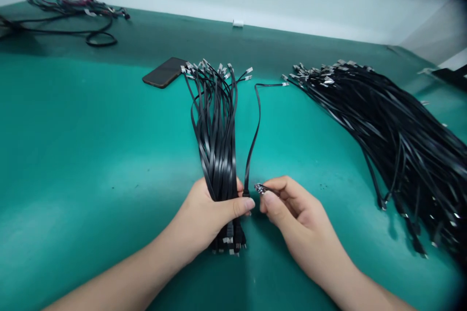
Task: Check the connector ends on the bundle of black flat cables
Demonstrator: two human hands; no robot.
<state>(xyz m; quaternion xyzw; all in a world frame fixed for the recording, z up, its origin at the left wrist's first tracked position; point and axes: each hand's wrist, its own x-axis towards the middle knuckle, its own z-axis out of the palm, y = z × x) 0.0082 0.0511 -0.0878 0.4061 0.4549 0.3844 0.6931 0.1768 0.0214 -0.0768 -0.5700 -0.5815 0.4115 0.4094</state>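
My left hand (215, 209) is wrapped round a bundle of flat black cables (219, 146) near their lower ends. Metal-tipped connectors fan out at the bundle's far end, and more plugs stick out below the hand. One single black cable (258, 116) runs apart on the right, its lower plug at my left thumb and fingertips. Close by, my right hand (292, 209) pinches a small dark piece with a shiny, silvery end (260, 188); what kind of thing it is I cannot make out. A narrow gap separates the two hands.
A large pile of similar black cables (394, 131) lies on the right of the green table (91, 155). Behind the bundle rests a dark phone (165, 73). Tangled cables (80, 9) lie at the back left, and a small white cylinder (238, 23) sits by the wall.
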